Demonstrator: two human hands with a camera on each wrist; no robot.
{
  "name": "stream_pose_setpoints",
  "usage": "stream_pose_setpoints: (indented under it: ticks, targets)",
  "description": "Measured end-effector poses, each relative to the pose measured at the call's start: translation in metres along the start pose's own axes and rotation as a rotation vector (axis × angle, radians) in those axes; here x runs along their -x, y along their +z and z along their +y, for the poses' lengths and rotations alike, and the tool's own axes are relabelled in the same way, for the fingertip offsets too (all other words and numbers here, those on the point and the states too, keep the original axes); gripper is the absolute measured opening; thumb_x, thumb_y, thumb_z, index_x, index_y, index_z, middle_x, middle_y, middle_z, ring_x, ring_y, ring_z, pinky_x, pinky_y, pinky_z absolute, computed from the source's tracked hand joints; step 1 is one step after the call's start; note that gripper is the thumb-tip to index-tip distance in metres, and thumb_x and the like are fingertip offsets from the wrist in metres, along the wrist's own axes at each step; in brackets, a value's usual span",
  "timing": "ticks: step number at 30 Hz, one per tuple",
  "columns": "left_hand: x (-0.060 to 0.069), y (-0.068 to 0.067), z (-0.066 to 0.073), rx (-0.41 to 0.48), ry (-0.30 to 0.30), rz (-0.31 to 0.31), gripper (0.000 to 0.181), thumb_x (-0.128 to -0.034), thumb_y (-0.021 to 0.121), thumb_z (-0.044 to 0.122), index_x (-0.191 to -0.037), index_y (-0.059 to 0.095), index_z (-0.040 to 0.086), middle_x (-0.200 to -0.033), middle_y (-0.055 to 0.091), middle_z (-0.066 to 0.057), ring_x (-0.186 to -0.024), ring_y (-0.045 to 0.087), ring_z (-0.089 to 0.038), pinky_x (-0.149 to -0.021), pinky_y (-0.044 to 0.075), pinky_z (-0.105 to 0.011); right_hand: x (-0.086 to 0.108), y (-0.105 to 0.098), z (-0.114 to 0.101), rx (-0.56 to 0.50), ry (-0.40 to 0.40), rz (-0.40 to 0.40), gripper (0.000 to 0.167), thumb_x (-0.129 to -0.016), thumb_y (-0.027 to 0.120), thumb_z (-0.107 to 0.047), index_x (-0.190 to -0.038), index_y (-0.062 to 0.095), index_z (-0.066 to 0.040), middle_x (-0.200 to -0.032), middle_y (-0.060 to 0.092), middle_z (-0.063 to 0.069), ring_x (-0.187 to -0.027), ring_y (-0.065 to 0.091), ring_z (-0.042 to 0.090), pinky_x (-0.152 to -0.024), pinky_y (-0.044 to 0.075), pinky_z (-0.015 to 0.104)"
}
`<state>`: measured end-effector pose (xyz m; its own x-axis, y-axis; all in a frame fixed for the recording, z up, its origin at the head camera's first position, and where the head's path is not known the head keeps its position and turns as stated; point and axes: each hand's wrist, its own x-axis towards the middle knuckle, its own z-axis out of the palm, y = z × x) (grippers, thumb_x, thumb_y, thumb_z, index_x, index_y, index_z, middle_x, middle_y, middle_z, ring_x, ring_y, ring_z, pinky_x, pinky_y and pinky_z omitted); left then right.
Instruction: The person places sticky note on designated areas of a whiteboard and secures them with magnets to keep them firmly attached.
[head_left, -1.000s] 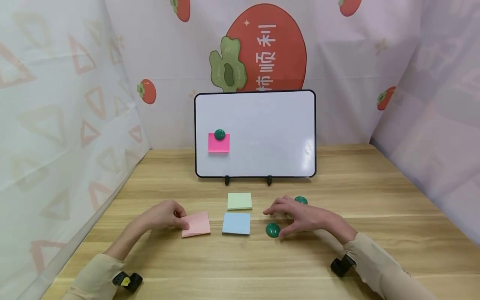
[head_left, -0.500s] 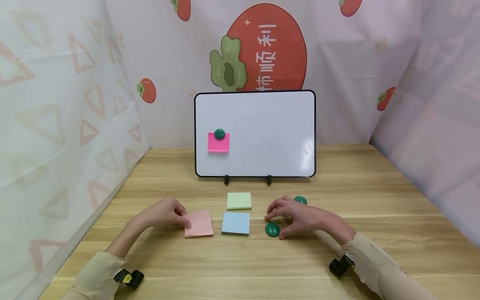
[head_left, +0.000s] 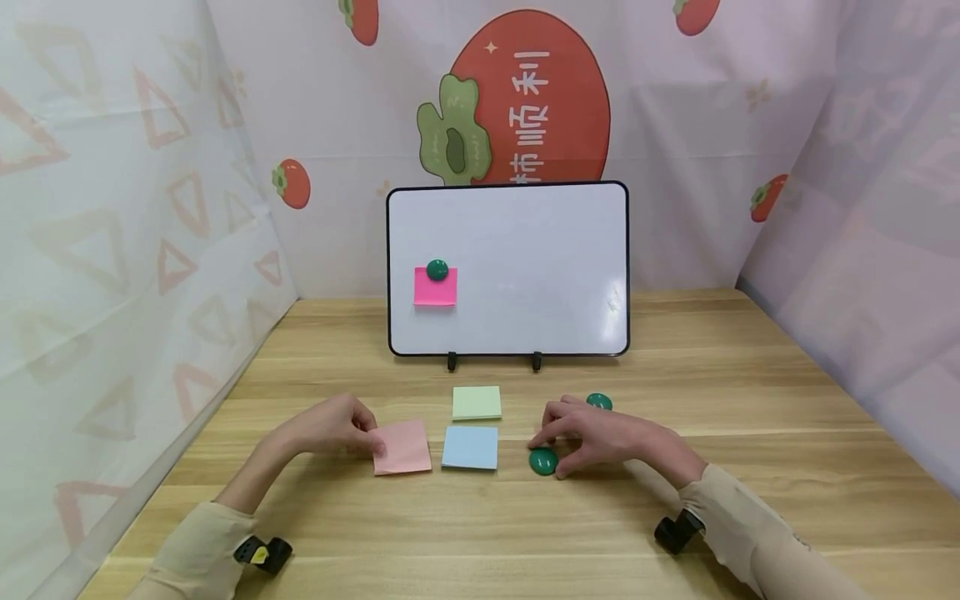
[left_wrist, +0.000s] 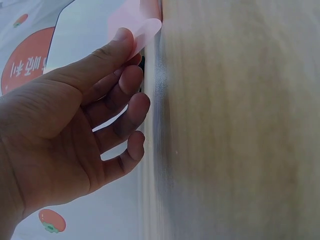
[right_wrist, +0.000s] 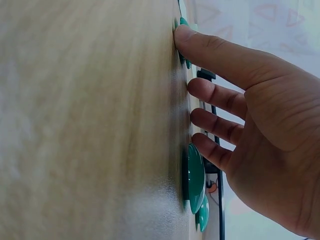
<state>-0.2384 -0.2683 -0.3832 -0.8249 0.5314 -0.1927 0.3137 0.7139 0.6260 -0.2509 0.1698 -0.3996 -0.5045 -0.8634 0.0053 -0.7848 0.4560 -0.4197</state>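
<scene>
My left hand (head_left: 330, 427) pinches the left edge of a pale pink sticky note (head_left: 405, 448) between thumb and fingers, low over the table. In the left wrist view the pink note (left_wrist: 142, 40) bends up at the thumb tip. My right hand (head_left: 600, 433) has its thumb and index finger on either side of a round green magnet (head_left: 543, 462), touching its edge. The right wrist view shows the thumb against that magnet (right_wrist: 183, 45), with the index finger hidden. Two more green magnets, one nearer (right_wrist: 196, 177) and one behind (right_wrist: 202, 212), lie by the little finger.
A blue sticky note pad (head_left: 470, 448) and a pale green pad (head_left: 477, 402) lie between the hands on the wooden table (head_left: 450, 533). Behind them a whiteboard (head_left: 540, 267) stands on black feet, bearing a bright pink note (head_left: 435, 292) under a green magnet (head_left: 437, 269).
My left hand has slid the pale pink note slightly to the right, closer to the blue pad. The right index finger has come in against the green magnet.
</scene>
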Motion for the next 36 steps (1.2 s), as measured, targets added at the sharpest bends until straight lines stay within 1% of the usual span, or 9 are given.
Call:
stream_pose_setpoints:
  ticks: [3, 9, 15, 18, 22, 25, 29, 31, 36]
  targets:
    - [-0.001, -0.001, -0.001, -0.004, 0.021, 0.002, 0.030, -0.0880, 0.074, 0.035, -0.072, 0.071, 0.010, -0.061, 0.048, 0.009, -0.053, 0.036, -0.002, -0.049, 0.029, -0.018, -0.001, -0.001, 0.000, 0.017, -0.026, 0.006, 0.042, -0.086, 0.075, -0.043, -0.125, 0.070, -0.027, -0.106, 0.056, -0.009, -0.090, 0.041, 0.008, -0.076, 0.036, 0.019]
    - [-0.002, -0.002, -0.001, -0.019, 0.058, 0.007, 0.030, -0.0967, 0.064, 0.032, -0.076, 0.069, 0.010, -0.063, 0.049, 0.006, -0.056, 0.041, -0.002, -0.053, 0.034, -0.019, -0.001, -0.003, -0.002, 0.013, -0.045, -0.019, 0.038, -0.088, 0.075, -0.037, -0.124, 0.070, -0.025, -0.106, 0.057, -0.008, -0.093, 0.044, 0.004, -0.082, 0.040, 0.020]
    - [-0.005, -0.004, 0.002, -0.006, 0.032, 0.032, 0.030, -0.0955, 0.066, 0.031, -0.077, 0.070, 0.009, -0.063, 0.048, 0.007, -0.057, 0.040, -0.003, -0.053, 0.034, -0.020, -0.002, -0.003, -0.002, -0.006, -0.071, -0.031, 0.037, -0.088, 0.076, -0.030, -0.124, 0.071, -0.022, -0.102, 0.057, -0.009, -0.090, 0.047, 0.005, -0.080, 0.043, 0.018]
    - [-0.007, -0.007, 0.005, -0.010, 0.016, 0.051, 0.030, -0.0949, 0.067, 0.034, -0.077, 0.071, 0.010, -0.064, 0.051, 0.006, -0.058, 0.042, -0.004, -0.053, 0.035, -0.020, -0.002, -0.004, -0.002, -0.032, -0.074, -0.027, 0.037, -0.088, 0.076, -0.028, -0.124, 0.070, -0.021, -0.099, 0.056, -0.008, -0.088, 0.049, 0.005, -0.080, 0.045, 0.018]
    - [-0.012, -0.012, 0.010, -0.029, 0.017, 0.056, 0.030, -0.0952, 0.066, 0.036, -0.078, 0.071, 0.012, -0.067, 0.060, -0.001, -0.060, 0.049, -0.009, -0.054, 0.038, -0.022, -0.003, -0.006, -0.003, -0.046, -0.075, -0.008, 0.037, -0.088, 0.076, -0.027, -0.124, 0.070, -0.020, -0.094, 0.055, -0.008, -0.084, 0.049, 0.005, -0.076, 0.046, 0.019]
    - [-0.018, -0.016, 0.014, -0.038, 0.038, 0.054, 0.030, -0.0976, 0.063, 0.034, -0.082, 0.071, 0.010, -0.073, 0.065, -0.006, -0.064, 0.055, -0.014, -0.056, 0.042, -0.025, -0.003, -0.009, -0.003, -0.004, -0.087, 0.026, 0.036, -0.088, 0.076, -0.028, -0.123, 0.070, -0.021, -0.089, 0.053, -0.009, -0.080, 0.048, 0.004, -0.071, 0.043, 0.018]
    - [-0.031, -0.021, 0.022, -0.046, 0.073, 0.058, 0.028, -0.1005, 0.059, 0.030, -0.087, 0.072, 0.009, -0.078, 0.067, -0.010, -0.067, 0.059, -0.015, -0.060, 0.048, -0.027, -0.004, -0.012, -0.003, 0.050, -0.115, 0.084, 0.035, -0.088, 0.076, -0.028, -0.122, 0.070, -0.020, -0.087, 0.052, -0.010, -0.078, 0.048, 0.004, -0.068, 0.041, 0.016]
    - [-0.039, -0.023, 0.026, -0.054, 0.077, 0.068, 0.026, -0.0997, 0.060, 0.030, -0.088, 0.073, 0.011, -0.079, 0.068, -0.012, -0.068, 0.061, -0.015, -0.061, 0.049, -0.029, -0.004, -0.014, -0.003, 0.056, -0.120, 0.110, 0.035, -0.088, 0.076, -0.028, -0.122, 0.070, -0.019, -0.087, 0.053, -0.009, -0.079, 0.048, 0.003, -0.067, 0.041, 0.016]
    - [-0.058, -0.028, 0.040, -0.075, 0.079, 0.123, 0.022, -0.0940, 0.068, 0.036, -0.085, 0.075, 0.018, -0.079, 0.070, -0.011, -0.069, 0.062, -0.017, -0.063, 0.050, -0.032, -0.004, -0.018, -0.003, 0.045, -0.106, 0.154, 0.036, -0.087, 0.077, -0.027, -0.121, 0.070, -0.018, -0.088, 0.055, -0.005, -0.079, 0.049, 0.005, -0.067, 0.043, 0.018]
